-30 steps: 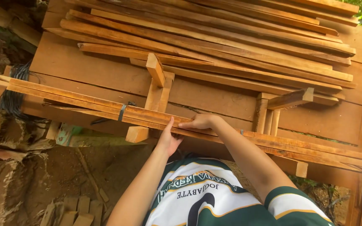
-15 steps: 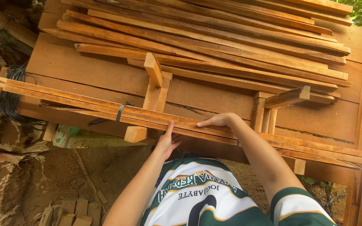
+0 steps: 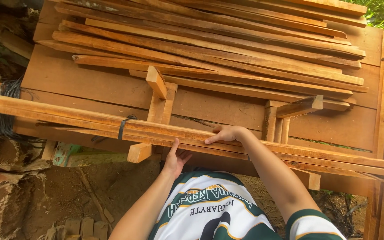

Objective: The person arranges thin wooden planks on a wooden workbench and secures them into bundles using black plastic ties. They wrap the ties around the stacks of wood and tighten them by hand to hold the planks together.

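Bundle of long wooden slats [image 3: 112,122] lies across the table's [image 3: 85,84] near edge. Left hand [image 3: 175,159] cups it from beneath, fingers open; right hand [image 3: 226,133] rests flat on top. Loose slats [image 3: 227,49] stacked behind.

Outdoors in daylight: bare dirt ground [image 3: 45,200] lies at lower left, green leaves [image 3: 376,11] show at top right, and a wide plank bench [image 3: 90,84] fills the middle.
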